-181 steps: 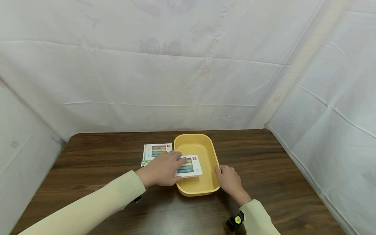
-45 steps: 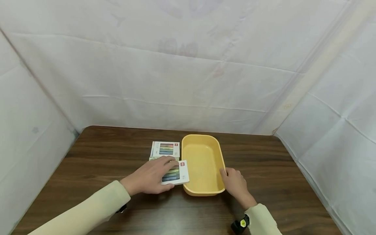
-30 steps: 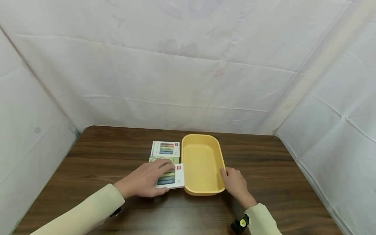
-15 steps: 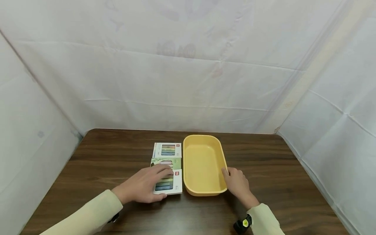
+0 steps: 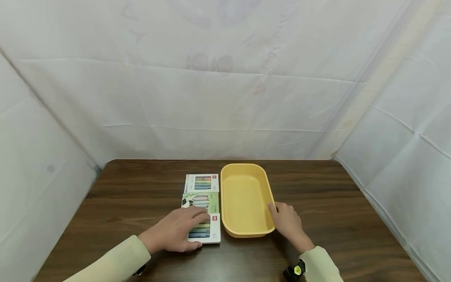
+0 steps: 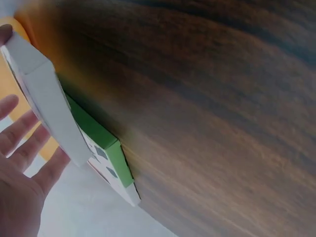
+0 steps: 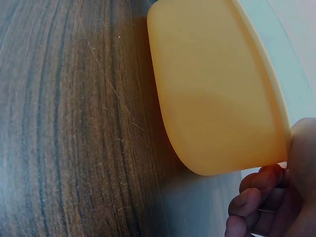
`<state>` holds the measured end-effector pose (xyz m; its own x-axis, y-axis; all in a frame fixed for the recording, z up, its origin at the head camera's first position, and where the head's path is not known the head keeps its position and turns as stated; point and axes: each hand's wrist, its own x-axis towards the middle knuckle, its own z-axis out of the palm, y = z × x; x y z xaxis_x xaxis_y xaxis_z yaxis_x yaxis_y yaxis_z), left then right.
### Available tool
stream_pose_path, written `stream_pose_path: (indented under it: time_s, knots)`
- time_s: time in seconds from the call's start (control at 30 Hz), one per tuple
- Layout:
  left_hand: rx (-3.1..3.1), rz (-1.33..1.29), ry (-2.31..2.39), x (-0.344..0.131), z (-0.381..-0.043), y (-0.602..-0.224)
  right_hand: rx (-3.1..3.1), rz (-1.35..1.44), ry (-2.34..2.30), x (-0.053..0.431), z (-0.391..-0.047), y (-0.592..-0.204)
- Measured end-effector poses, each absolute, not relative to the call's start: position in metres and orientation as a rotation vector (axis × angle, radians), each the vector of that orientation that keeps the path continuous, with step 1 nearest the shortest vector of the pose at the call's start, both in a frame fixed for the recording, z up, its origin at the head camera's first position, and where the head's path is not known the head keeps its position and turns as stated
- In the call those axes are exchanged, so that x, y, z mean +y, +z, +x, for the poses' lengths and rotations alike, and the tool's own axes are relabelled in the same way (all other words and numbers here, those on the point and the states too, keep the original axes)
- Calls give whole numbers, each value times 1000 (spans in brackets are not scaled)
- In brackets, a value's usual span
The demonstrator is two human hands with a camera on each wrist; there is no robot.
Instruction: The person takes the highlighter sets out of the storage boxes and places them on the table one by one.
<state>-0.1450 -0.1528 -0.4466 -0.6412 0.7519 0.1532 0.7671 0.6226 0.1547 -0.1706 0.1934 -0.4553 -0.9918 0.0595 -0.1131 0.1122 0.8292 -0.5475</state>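
My left hand [image 5: 177, 231] holds a flat white box [image 5: 215, 229] with a window showing coloured sticks, thumb at its near edge and fingers over its top. In the left wrist view, this white box [image 6: 52, 98] stands a little proud of a green box [image 6: 101, 136] beside it. Beyond it in the head view lie that green panda-printed box [image 5: 211, 200] and another white windowed box [image 5: 190, 183], lined up in a column. Right of them is a yellow plastic basin [image 5: 244, 199] with nothing inside. My right hand [image 5: 287, 221] grips its right rim, thumb inside, fingers outside.
Everything stands on a dark wood-grain table [image 5: 141, 196]. White cloth [image 5: 225, 98] hangs behind the table and along both sides. A black wrist device [image 5: 294, 271] is strapped on the right wrist.
The white box in my left hand has come from over the basin, leftward and nearer, to the near end of the column, uncovering the green box. My right hand keeps holding the rim.
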Motion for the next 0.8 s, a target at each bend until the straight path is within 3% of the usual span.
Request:
stream_pose_path:
  time_s: [0.8]
  knots:
    - [-2881, -1226, -280, -161, -141, -451, 2878, 102, -971, 180, -169, -458]
